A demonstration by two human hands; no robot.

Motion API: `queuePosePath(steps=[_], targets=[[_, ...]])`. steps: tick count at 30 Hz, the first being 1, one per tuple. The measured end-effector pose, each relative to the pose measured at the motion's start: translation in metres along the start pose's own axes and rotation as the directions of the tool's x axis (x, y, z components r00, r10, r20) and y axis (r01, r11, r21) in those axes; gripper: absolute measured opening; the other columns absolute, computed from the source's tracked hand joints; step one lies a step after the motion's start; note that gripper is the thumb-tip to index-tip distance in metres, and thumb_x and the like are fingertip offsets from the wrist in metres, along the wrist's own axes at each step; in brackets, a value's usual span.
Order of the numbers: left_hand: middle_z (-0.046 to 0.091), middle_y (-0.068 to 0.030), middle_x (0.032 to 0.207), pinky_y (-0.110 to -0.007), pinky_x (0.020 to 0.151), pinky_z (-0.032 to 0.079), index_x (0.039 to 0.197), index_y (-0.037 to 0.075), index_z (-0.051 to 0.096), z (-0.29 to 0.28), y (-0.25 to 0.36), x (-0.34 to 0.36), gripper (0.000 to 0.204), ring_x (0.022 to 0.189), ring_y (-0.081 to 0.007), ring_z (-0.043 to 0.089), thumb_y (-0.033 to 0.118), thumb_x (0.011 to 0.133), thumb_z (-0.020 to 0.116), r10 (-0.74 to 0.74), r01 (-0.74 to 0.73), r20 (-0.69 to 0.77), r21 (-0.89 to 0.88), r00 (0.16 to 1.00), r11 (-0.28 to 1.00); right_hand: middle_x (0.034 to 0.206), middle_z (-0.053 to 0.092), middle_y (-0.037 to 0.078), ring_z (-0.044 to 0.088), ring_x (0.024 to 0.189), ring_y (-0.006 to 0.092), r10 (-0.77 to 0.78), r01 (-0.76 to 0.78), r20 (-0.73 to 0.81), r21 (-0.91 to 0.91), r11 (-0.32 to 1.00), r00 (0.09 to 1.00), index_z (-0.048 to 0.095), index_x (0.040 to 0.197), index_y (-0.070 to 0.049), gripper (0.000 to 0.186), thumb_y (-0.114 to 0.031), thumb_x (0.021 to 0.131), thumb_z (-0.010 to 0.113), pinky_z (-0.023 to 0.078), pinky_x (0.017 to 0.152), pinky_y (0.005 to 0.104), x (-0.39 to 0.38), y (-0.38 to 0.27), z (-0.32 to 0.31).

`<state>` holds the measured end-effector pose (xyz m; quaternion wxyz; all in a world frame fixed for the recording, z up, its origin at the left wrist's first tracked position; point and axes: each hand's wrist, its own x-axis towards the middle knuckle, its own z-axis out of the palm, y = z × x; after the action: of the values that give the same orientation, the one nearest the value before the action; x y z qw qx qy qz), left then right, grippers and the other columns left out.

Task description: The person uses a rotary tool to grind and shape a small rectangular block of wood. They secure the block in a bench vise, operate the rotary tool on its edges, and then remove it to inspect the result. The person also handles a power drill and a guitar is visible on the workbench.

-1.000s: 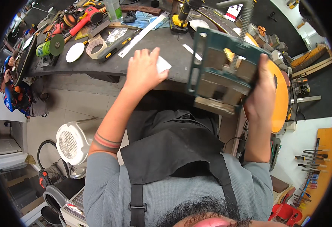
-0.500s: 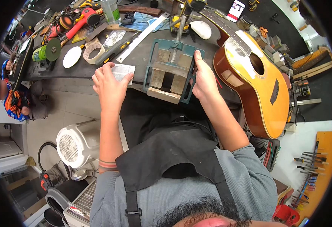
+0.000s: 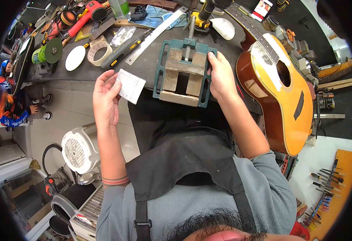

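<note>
Between finger and thumb of my left hand (image 3: 107,98) is a small white square piece (image 3: 131,85), held just beyond the bench's front edge. My right hand (image 3: 222,76) grips the right side of a green metal vise (image 3: 204,82), which has steel jaws (image 3: 170,82) and a threaded screw (image 3: 190,34) and lies at the bench's front edge. An acoustic guitar (image 3: 292,128) lies right of that hand. A steel ruler (image 3: 154,36) and a gray utility tool (image 3: 119,54) are behind the vise and white piece.
The dark bench (image 3: 75,76) carries a tape roll (image 3: 91,56), grinder (image 3: 43,54), red sander (image 3: 89,18) and yellow drill (image 3: 204,18). A white stool (image 3: 79,152) stands lower left. Another person (image 3: 11,108) is at far left. Files hang on a wooden board (image 3: 342,168) at right.
My right hand has lowered the vise leftward onto the bench's front edge. My left hand has moved left and lifted the white piece away from the bench, tilting it.
</note>
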<state>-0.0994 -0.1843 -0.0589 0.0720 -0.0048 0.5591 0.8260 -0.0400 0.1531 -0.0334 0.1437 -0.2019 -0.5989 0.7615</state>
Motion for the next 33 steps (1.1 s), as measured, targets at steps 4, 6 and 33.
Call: queuePosePath(steps=[4,6,33], targets=[[0.077,-0.0157,0.131,-0.038,0.104,0.064,0.142,0.002,0.061,0.025,0.002,-0.005,0.038,0.116,-0.0216,0.077,-0.001,0.106,0.071,-0.073,0.083,0.071,-0.156,0.995,0.984,0.113,0.076,0.008,0.067,0.099,0.0169,-0.034,0.037,0.019,-0.169,0.985,0.999,0.065,0.137,0.004,0.035,-0.025,0.118,0.060,0.055,0.090,0.0378,0.028,0.008,-0.010],[0.077,-0.0121,0.124,-0.036,0.100,0.066,0.137,0.004,0.062,0.041,0.001,-0.008,0.031,0.111,-0.0191,0.078,0.000,0.107,0.070,-0.100,0.130,0.145,-0.215,0.984,0.968,0.106,0.078,0.012,0.070,0.097,0.0185,-0.011,0.025,0.031,-0.494,0.869,0.999,0.071,0.129,0.006,0.033,-0.023,0.115,0.064,0.057,0.090,0.0396,0.043,0.001,-0.024],[0.068,-0.0030,0.105,-0.025,0.090,0.055,0.117,0.002,0.067,0.114,-0.012,-0.012,0.023,0.095,-0.0085,0.066,-0.006,0.099,0.079,-0.116,0.113,0.158,0.031,0.981,0.993,0.106,0.081,0.019,0.079,0.102,0.0412,-0.022,0.271,0.276,-0.952,-0.140,0.961,0.081,0.101,-0.001,0.039,-0.033,0.098,0.059,0.062,0.094,0.0533,0.054,-0.052,-0.022]])
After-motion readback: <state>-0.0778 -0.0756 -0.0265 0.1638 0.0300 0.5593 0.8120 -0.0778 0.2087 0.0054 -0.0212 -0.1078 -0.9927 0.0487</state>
